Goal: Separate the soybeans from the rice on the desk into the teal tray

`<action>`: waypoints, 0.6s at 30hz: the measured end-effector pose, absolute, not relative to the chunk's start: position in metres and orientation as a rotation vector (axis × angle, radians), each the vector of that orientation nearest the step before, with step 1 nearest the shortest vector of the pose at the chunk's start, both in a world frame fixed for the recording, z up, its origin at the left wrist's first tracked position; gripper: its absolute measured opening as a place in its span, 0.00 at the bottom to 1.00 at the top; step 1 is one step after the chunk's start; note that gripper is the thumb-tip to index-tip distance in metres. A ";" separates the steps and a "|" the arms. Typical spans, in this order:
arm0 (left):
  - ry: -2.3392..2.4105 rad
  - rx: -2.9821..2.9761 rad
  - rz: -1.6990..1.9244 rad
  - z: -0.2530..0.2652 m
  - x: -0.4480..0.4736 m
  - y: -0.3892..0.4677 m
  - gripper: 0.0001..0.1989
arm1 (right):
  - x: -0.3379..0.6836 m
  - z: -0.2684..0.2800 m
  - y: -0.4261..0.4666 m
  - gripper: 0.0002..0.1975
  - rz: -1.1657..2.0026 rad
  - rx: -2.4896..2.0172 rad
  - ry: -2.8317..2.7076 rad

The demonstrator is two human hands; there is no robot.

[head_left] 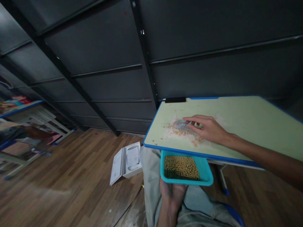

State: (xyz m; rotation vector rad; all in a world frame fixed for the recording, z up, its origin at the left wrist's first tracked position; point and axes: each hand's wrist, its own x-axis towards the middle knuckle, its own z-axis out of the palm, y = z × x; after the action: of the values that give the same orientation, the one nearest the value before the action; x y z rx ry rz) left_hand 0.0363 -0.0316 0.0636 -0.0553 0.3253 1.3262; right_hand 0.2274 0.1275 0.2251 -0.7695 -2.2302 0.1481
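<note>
Pale trousered legs (150, 189) nearest the camera, seated at a table (260, 126) with a blue edge. Left hand (174, 190) palm up beneath a turquoise tray (205, 180), supporting it just below the table's near edge; its fingers are mostly hidden under the tray, so cannot tell how far they close. Tray holds yellow beans (188, 167) and, toward the left, small green beans (168, 165). Right hand (209, 127) over the table's left half, thumb and fingers curved around a clear object (181, 124); whether they grip it or only touch it, cannot tell. White grains (169, 132) with yellow beans mixed in lie spread around it. Black flat object (175, 100) at the table's far left corner. Open white box (132, 157) on the wood-patterned floor (82, 176), left of the legs.
</note>
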 end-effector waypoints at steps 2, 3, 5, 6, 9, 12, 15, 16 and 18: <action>0.306 -0.048 1.318 0.062 0.036 -0.031 0.22 | 0.231 0.225 0.134 0.17 0.162 -0.833 -2.179; 0.298 -0.048 1.317 0.060 0.036 -0.031 0.22 | 0.232 0.223 0.138 0.17 0.175 -0.866 -2.158; 0.293 -0.045 1.323 0.054 0.035 -0.031 0.22 | 0.235 0.220 0.144 0.17 0.211 -0.925 -2.125; 0.296 -0.038 1.330 0.051 0.035 -0.031 0.21 | 0.236 0.217 0.147 0.16 0.231 -0.954 -2.119; 0.293 0.018 1.354 0.042 0.035 -0.030 0.21 | 0.236 0.212 0.150 0.16 0.322 -1.002 -2.133; 0.287 0.042 1.343 0.043 0.034 -0.029 0.22 | 0.233 0.210 0.148 0.16 0.399 -0.992 -2.137; 0.281 0.026 1.334 0.048 0.034 -0.030 0.22 | 0.231 0.212 0.145 0.16 0.428 -0.974 -2.134; 0.279 0.018 1.334 0.049 0.034 -0.030 0.22 | 0.230 0.213 0.144 0.16 0.434 -0.968 -2.136; 0.278 0.011 1.333 0.047 0.035 -0.030 0.22 | 0.230 0.214 0.142 0.16 0.452 -0.957 -2.144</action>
State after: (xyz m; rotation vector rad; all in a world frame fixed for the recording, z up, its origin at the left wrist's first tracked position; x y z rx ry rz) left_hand 0.0345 -0.0299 0.0474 0.0112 0.2777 1.3327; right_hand 0.2298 0.1419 0.2137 -0.9565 -2.1442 0.4523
